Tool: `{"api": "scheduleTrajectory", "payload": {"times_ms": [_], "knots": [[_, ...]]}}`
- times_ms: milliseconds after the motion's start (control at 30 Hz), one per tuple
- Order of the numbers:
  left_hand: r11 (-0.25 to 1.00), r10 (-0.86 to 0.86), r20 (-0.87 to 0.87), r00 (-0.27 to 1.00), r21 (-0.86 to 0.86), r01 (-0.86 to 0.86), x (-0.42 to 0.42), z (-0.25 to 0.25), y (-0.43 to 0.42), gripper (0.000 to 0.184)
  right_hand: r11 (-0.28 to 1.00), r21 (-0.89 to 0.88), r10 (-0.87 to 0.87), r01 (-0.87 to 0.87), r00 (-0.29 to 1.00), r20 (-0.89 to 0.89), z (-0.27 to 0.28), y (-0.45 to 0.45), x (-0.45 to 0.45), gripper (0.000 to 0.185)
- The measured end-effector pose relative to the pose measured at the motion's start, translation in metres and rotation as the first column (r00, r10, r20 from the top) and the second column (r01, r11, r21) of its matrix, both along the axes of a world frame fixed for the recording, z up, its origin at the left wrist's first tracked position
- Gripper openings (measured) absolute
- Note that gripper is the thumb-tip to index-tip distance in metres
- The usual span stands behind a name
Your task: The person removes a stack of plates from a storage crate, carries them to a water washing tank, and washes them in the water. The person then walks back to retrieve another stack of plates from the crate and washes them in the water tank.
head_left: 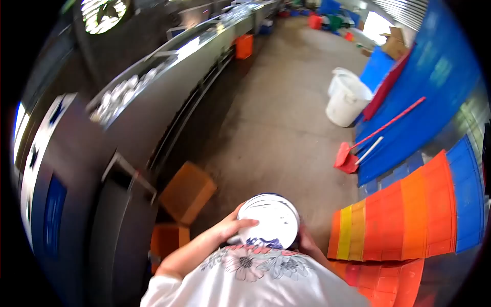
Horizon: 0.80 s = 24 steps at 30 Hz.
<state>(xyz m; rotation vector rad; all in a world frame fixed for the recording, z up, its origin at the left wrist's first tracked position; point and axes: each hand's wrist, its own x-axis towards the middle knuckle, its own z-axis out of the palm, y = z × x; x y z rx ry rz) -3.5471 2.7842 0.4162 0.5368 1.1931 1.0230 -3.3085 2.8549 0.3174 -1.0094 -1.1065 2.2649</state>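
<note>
Close against my chest is a stack of round white plates (270,217) with dark blue rims and a blue pattern at the lower edge. My left hand (236,224) grips the stack at its left side, the thumb lying over the top plate. At the right side my right hand (305,240) holds the stack, its fingers partly hidden by the plates and the shirt.
A long metal conveyor (189,66) carrying white items runs along the left. Orange crates (188,192) stand at lower left. To the right are stacked orange and blue crates (399,210), a red dustpan (346,158) and a white bin (348,102).
</note>
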Motion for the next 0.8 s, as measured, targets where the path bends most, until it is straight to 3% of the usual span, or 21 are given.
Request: {"api": "scheduleTrajectory", "payload": {"times_ms": [33, 67, 100, 267, 367, 500, 567, 700, 767, 800], "knots": [[1.000, 0.028, 0.006, 1.000, -0.013, -0.028, -0.011, 0.005, 0.022, 0.071, 0.997, 0.073, 0.008, -0.005, 0.999, -0.043, 0.006, 0.030, -0.018, 0.063], [0.998, 0.045, -0.026, 0.999, 0.034, -0.044, -0.026, -0.007, 0.040, 0.071, 0.951, 0.308, 0.030, -0.024, 0.999, -0.013, -0.019, 0.067, -0.029, 0.062], [0.997, 0.075, -0.021, 0.997, -0.001, -0.075, -0.043, -0.014, 0.054, 0.072, 0.943, 0.321, 0.116, -0.083, 0.990, -0.085, 0.040, 0.090, -0.055, 0.062], [0.934, 0.350, 0.209, 0.913, -0.149, -0.324, -0.082, -0.011, 0.122, 0.062, 0.923, 0.209, 0.356, -0.323, 0.924, -0.141, 0.027, 0.211, -0.127, 0.061], [0.893, 0.438, 0.139, 0.888, -0.181, -0.412, -0.120, -0.017, 0.173, 0.059, 0.900, 0.210, 0.412, -0.382, 0.902, -0.130, 0.030, 0.271, -0.180, 0.060], [0.903, 0.408, 0.144, 0.901, -0.206, -0.376, -0.185, -0.022, 0.271, 0.058, 0.955, 0.104, 0.286, -0.277, 0.955, -0.081, 0.036, 0.343, -0.230, 0.057], [0.922, 0.376, 0.157, 0.913, -0.161, -0.352, -0.219, -0.023, 0.322, 0.057, 0.953, 0.175, 0.244, -0.246, 0.969, 0.031, 0.040, 0.382, -0.256, 0.055], [0.973, 0.194, 0.085, 0.977, -0.142, -0.180, -0.269, -0.020, 0.424, 0.056, 0.979, 0.192, 0.072, -0.065, 0.997, -0.025, 0.020, 0.457, -0.285, 0.055], [0.981, 0.128, 0.050, 0.990, -0.155, -0.119, -0.290, -0.019, 0.468, 0.058, 0.998, 0.033, -0.040, 0.045, 0.990, -0.132, 0.011, 0.485, -0.301, 0.055], [0.981, 0.081, 0.047, 0.996, -0.178, -0.072, -0.300, -0.007, 0.489, 0.060, 0.997, 0.042, -0.049, 0.057, 0.983, -0.177, 0.005, 0.495, -0.309, 0.051]]}}
